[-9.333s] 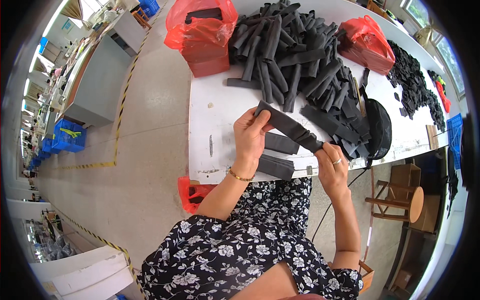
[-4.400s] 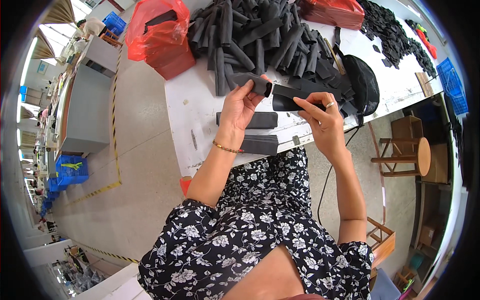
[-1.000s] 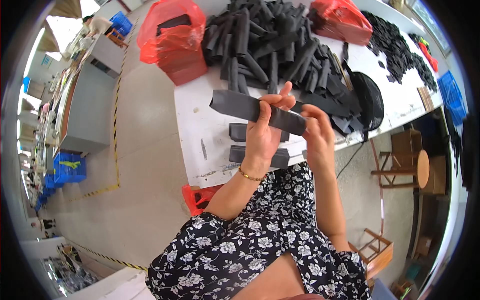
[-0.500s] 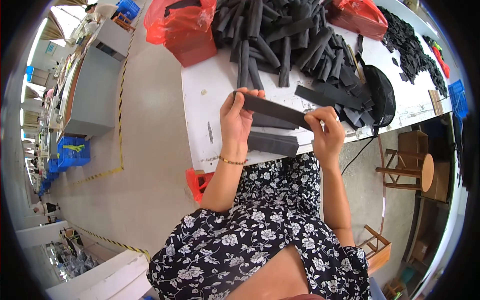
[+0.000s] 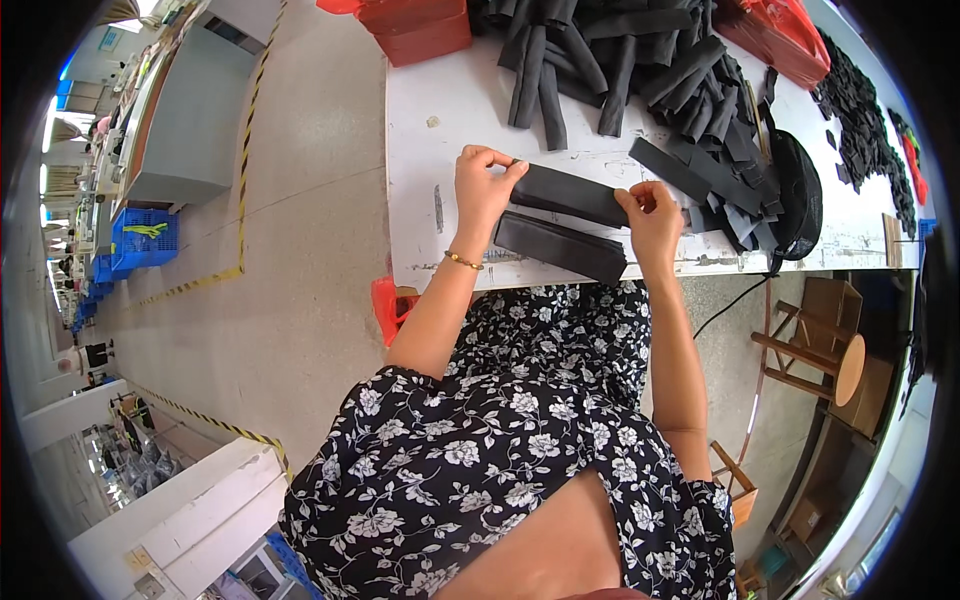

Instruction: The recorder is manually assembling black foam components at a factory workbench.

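Observation:
A black fabric strip stretches flat between my two hands, just above or on the white table. My left hand pinches its left end between thumb and fingers. At the other end, my right hand pinches the corner. Nearer to me lies a neat stack of black strips by the table's front edge. Whether the held strip touches what lies beneath it I cannot tell.
A heap of rolled black pieces covers the table's far side. To the right lie flat black pieces and a black mesh bag. Red bags stand far left and far right. A wooden stool is on the right floor.
The strip has come down from above the table toward the surface beside the stack, with both hands still pinching its ends. The head view has shifted, so the table appears higher.

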`<state>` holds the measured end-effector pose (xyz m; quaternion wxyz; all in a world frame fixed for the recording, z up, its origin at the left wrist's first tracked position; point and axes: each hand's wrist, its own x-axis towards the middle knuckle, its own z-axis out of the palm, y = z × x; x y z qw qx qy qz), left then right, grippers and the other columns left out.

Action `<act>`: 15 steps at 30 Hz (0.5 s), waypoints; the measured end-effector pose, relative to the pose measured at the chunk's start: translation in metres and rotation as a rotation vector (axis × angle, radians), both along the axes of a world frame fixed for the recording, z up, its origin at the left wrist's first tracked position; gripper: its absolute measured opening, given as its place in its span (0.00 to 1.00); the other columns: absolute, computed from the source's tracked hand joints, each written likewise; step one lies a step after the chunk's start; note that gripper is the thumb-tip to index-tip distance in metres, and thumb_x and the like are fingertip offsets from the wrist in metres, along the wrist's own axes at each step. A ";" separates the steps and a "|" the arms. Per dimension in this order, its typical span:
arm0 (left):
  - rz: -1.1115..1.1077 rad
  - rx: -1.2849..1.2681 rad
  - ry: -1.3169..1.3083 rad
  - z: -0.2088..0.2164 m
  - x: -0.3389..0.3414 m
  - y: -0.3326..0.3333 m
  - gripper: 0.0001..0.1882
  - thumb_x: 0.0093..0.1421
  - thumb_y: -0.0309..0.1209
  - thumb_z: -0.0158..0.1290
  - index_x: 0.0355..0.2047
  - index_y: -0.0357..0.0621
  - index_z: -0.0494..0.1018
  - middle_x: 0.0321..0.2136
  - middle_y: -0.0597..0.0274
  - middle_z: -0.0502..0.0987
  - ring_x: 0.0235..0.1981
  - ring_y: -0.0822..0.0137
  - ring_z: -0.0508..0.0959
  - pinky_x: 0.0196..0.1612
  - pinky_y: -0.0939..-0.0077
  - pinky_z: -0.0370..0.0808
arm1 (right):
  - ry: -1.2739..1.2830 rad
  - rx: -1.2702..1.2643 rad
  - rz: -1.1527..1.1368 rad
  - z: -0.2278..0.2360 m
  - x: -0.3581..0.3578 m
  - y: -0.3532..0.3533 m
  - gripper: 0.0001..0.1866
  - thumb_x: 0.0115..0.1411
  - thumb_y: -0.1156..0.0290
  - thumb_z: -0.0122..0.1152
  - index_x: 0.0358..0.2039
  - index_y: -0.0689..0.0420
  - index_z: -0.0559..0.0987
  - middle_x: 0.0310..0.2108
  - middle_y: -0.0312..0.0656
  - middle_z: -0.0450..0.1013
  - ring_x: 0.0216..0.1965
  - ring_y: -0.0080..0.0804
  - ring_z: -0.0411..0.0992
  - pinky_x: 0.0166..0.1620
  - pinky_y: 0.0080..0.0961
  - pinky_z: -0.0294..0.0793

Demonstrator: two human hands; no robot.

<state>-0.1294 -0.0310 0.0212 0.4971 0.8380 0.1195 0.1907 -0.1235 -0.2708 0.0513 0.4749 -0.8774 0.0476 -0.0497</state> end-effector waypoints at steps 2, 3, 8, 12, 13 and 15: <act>0.001 0.006 -0.002 -0.011 0.004 -0.004 0.12 0.47 0.33 0.67 0.27 0.39 0.77 0.31 0.62 0.73 0.36 0.65 0.72 0.43 0.70 0.70 | -0.072 -0.118 -0.002 -0.021 0.000 -0.002 0.13 0.52 0.67 0.70 0.31 0.60 0.76 0.25 0.40 0.73 0.25 0.28 0.68 0.31 0.26 0.68; 0.004 0.016 -0.004 -0.016 0.009 -0.008 0.12 0.48 0.33 0.66 0.28 0.39 0.77 0.30 0.62 0.74 0.35 0.66 0.72 0.42 0.71 0.71 | -0.142 -0.234 -0.002 -0.032 0.002 -0.006 0.13 0.52 0.67 0.70 0.32 0.60 0.76 0.26 0.40 0.73 0.26 0.30 0.68 0.32 0.27 0.68; -0.001 -0.162 -0.081 -0.003 0.069 0.026 0.12 0.60 0.35 0.56 0.36 0.39 0.79 0.28 0.62 0.80 0.30 0.71 0.75 0.38 0.76 0.73 | -0.238 -0.132 -0.096 -0.008 0.016 -0.042 0.08 0.55 0.72 0.65 0.31 0.60 0.76 0.28 0.44 0.72 0.28 0.37 0.70 0.32 0.31 0.69; 0.006 -0.292 0.054 -0.021 0.143 0.042 0.13 0.61 0.35 0.55 0.36 0.37 0.79 0.25 0.63 0.78 0.24 0.73 0.73 0.30 0.77 0.70 | -0.442 -0.506 0.109 -0.014 0.055 -0.075 0.14 0.53 0.72 0.64 0.41 0.59 0.77 0.35 0.45 0.73 0.38 0.43 0.72 0.40 0.36 0.72; -0.024 -0.385 0.230 -0.026 0.155 0.045 0.13 0.60 0.36 0.57 0.35 0.35 0.80 0.24 0.66 0.77 0.23 0.76 0.72 0.26 0.81 0.68 | -0.515 -0.640 0.211 -0.019 0.063 -0.074 0.17 0.53 0.71 0.64 0.44 0.59 0.76 0.38 0.45 0.73 0.41 0.43 0.71 0.43 0.37 0.71; -0.030 -0.253 0.274 -0.033 0.165 0.046 0.13 0.58 0.35 0.59 0.32 0.36 0.80 0.23 0.67 0.76 0.21 0.76 0.71 0.25 0.80 0.68 | -0.471 -0.997 0.360 -0.027 0.068 -0.063 0.18 0.54 0.68 0.60 0.45 0.62 0.76 0.39 0.44 0.73 0.43 0.40 0.70 0.46 0.33 0.69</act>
